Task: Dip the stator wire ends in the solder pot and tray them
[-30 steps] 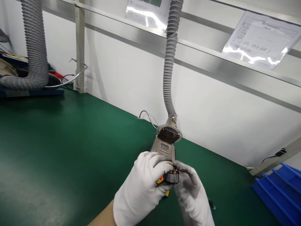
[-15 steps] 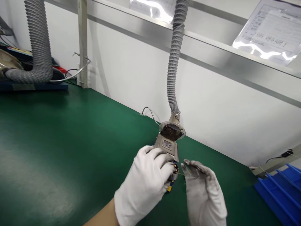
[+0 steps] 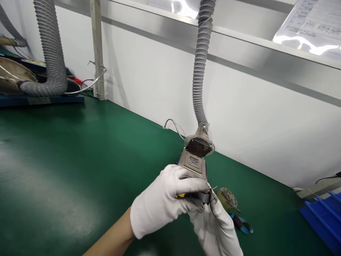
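Note:
Both hands wear white gloves. My left hand (image 3: 166, 201) is wrapped around a small grey wound coil part (image 3: 203, 196), with a bit of yellow showing under the fingers. My right hand (image 3: 216, 227) comes up from below and touches the same part at its right end, where thin wire ends stick out. Both hands hover over the green mat (image 3: 66, 170), right in front of a metal fume-extractor nozzle (image 3: 196, 156) with a round grille, hung on a grey ribbed hose (image 3: 200, 67).
A roll of tape (image 3: 227, 199) and small blue-handled cutters (image 3: 241, 224) lie to the right of my hands. Blue bins (image 3: 323, 220) sit at the right edge. A second ribbed hose (image 3: 52, 53) and cluttered gear stand at the far left. A white wall panel backs the bench.
My right hand, which had drawn away from the part half a second ago, is back under it and touching it. The view shifted, revealing the tape roll and cutters.

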Available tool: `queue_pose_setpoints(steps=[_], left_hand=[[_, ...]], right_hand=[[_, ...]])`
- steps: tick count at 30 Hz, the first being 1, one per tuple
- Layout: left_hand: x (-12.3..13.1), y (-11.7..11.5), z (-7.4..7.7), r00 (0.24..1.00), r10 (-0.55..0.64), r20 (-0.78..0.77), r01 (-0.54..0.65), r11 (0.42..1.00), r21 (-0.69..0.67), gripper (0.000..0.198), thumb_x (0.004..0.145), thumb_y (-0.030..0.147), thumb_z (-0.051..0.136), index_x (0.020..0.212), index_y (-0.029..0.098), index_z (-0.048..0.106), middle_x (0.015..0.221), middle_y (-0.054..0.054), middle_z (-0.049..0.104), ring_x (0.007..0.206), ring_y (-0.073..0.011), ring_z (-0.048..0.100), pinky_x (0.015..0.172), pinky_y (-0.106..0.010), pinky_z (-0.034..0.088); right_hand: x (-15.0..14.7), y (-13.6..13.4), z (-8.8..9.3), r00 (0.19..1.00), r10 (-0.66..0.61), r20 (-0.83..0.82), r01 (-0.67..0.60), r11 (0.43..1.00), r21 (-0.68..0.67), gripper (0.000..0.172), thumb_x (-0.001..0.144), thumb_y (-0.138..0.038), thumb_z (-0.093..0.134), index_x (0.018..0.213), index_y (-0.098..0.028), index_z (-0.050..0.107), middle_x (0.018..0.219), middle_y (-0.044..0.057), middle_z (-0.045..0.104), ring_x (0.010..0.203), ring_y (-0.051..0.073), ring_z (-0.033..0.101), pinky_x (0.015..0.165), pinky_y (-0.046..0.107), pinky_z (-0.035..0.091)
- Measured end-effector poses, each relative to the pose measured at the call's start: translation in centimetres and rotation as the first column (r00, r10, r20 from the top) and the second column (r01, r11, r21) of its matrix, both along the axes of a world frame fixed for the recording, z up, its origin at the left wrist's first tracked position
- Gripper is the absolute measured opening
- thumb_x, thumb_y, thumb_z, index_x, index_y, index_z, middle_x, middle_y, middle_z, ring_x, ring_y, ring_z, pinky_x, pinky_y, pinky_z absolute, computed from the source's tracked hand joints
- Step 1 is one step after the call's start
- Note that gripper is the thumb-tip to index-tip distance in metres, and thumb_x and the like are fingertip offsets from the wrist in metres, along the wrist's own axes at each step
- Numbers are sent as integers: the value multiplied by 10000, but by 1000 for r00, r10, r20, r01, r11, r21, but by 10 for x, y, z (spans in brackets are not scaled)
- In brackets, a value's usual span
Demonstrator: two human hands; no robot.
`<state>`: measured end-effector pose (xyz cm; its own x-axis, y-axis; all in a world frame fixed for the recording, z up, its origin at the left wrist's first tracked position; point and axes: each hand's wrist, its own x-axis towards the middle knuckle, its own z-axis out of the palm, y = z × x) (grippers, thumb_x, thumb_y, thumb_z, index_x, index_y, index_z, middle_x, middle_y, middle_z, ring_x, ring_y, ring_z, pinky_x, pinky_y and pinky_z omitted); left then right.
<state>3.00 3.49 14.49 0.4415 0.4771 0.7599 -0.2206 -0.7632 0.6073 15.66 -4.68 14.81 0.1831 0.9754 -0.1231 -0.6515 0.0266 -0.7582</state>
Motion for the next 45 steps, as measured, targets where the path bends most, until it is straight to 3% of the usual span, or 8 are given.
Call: queue_pose_setpoints(steps=[8,13,18,25,30,36,41,45], left_hand=[[1,1,0,972,178,153,-112,924,-365,85,821,160,561,781,158,636,806,-46,632,787,-181,591,727,-302,484],[0,-10,6,970,158,-183,-175,981,-84,464,651,110,750,1076,233,608,1036,-4,646,975,-201,558,910,-346,408],[4,-4,1,995,96,18,-96,995,-18,140,833,134,550,923,187,643,938,-13,694,909,-166,602,887,-304,425],[-2,-1,1,970,219,106,-164,910,-382,154,843,165,492,856,164,646,894,-55,680,827,-176,626,765,-292,496],[-2,-5,4,986,64,-154,-81,991,-108,434,736,158,692,1149,228,579,1107,-44,636,1015,-214,564,910,-344,421],[3,1,5,998,-12,68,10,999,42,247,863,354,577,974,148,653,925,-82,702,870,-198,642,929,-352,424],[8,-1,1,952,90,292,4,952,-305,88,777,173,670,694,155,692,753,-48,709,735,-168,651,779,-270,503],[4,-2,-1,926,67,371,208,731,-649,54,746,165,673,774,186,714,814,-19,708,781,-162,646,693,-220,521]], right_hand=[[-2,6,0,983,176,-53,-175,984,29,269,742,-322,766,968,-207,677,972,57,654,782,142,616,718,220,517],[4,4,-7,996,67,53,-67,998,-10,314,753,-373,741,1026,-247,652,1077,60,622,972,215,579,806,322,521],[2,11,-14,994,1,109,-10,997,78,276,734,-286,766,990,-254,667,1015,46,645,904,179,607,789,276,522],[0,7,-2,977,200,-74,-192,976,98,264,791,-408,690,996,-243,678,992,58,651,832,156,615,816,273,505],[5,8,-4,970,208,-127,-200,977,76,249,817,-474,633,879,-243,702,1039,45,638,958,164,579,793,252,503],[3,7,-9,982,188,-20,-188,982,7,270,824,-500,614,936,-263,680,1011,36,643,964,189,569,810,314,502],[-1,7,-9,984,173,49,-174,985,4,304,754,-523,681,910,-262,685,976,52,648,865,233,605,803,405,505],[1,7,-7,960,278,-23,-277,960,35,315,789,-489,666,957,-224,698,920,72,672,833,198,633,792,317,511]])
